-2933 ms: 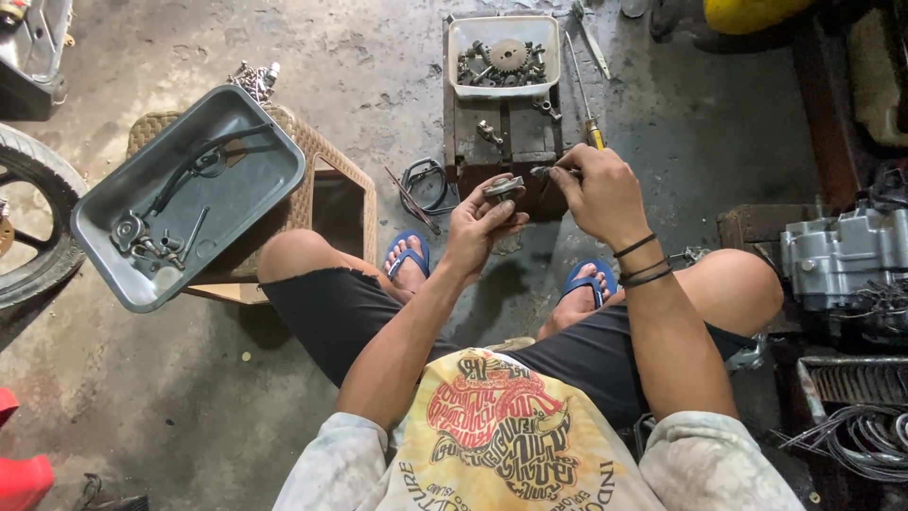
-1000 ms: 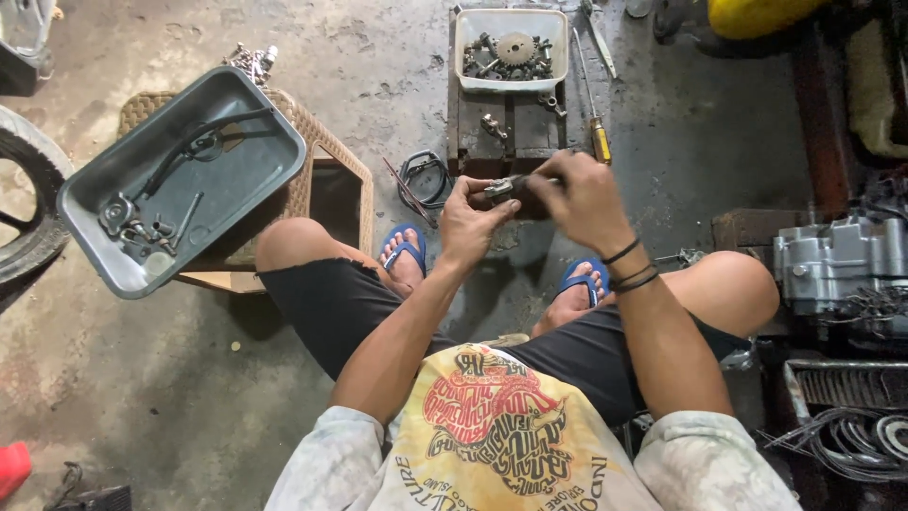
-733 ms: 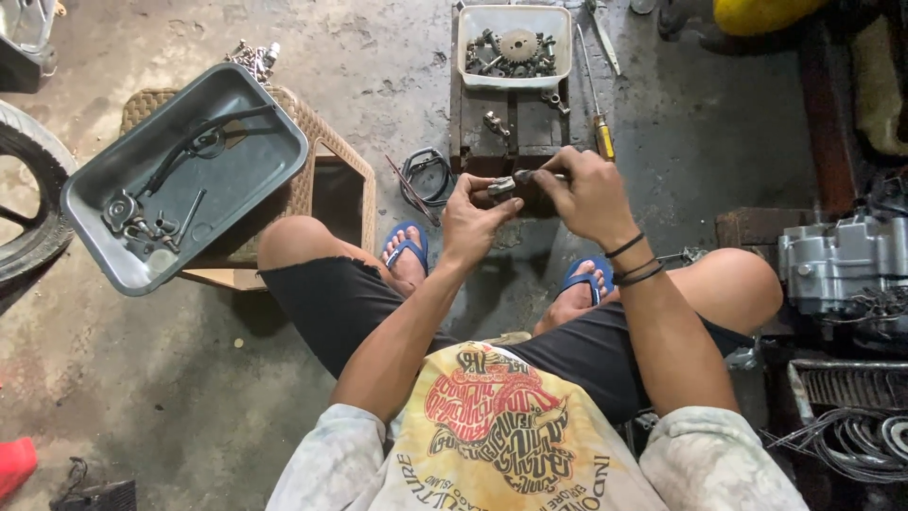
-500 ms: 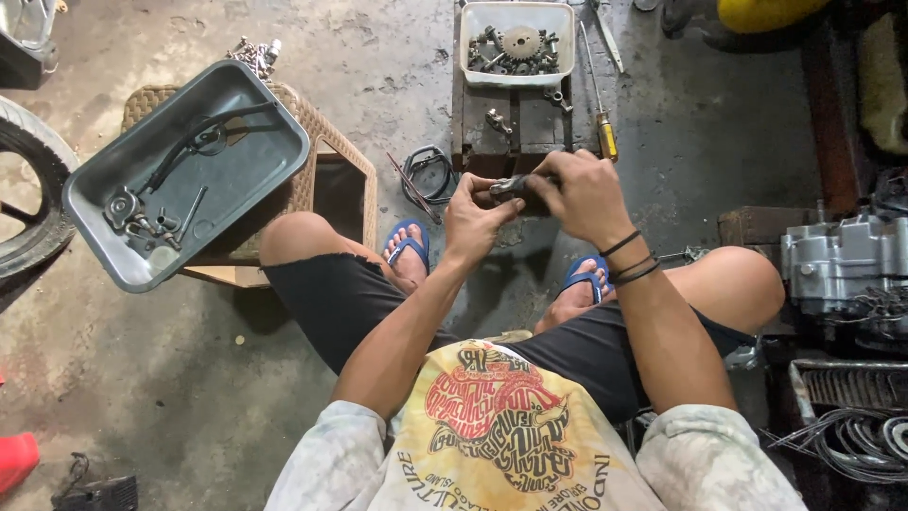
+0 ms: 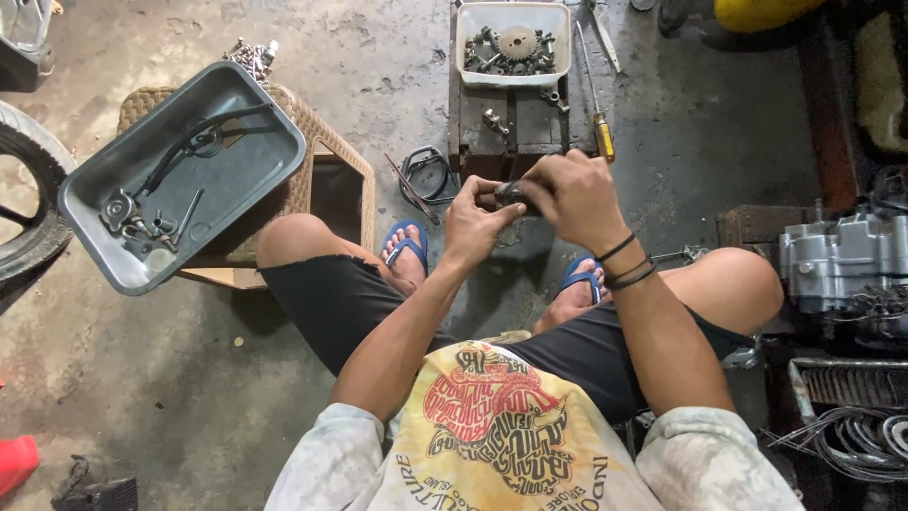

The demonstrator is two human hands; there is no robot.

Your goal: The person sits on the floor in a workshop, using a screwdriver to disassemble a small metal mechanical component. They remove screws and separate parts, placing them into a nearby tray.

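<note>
Seated low over stained concrete floor (image 5: 397, 85), knees apart. Both hands meeting at knee height above feet in blue flip-flops (image 5: 405, 248). Left hand (image 5: 476, 220) pinching near end of small dark metal part (image 5: 511, 193), probably steadying it. Right hand (image 5: 572, 197) curled tight over far end, covering most of it, likely turning or pressing; exact shape hidden. Wooden block (image 5: 515, 128) just ahead, carrying white tub (image 5: 514, 71) of gears and bolts within reach, yellow-handled screwdriver (image 5: 596, 104) alongside. Grey metal tray (image 5: 241, 166) with loose fittings propped on wicker stool (image 5: 331, 156) at left. Tyre (image 5: 28, 218) far left, engine casing (image 5: 837, 265) far right, wire bundle below it.
</note>
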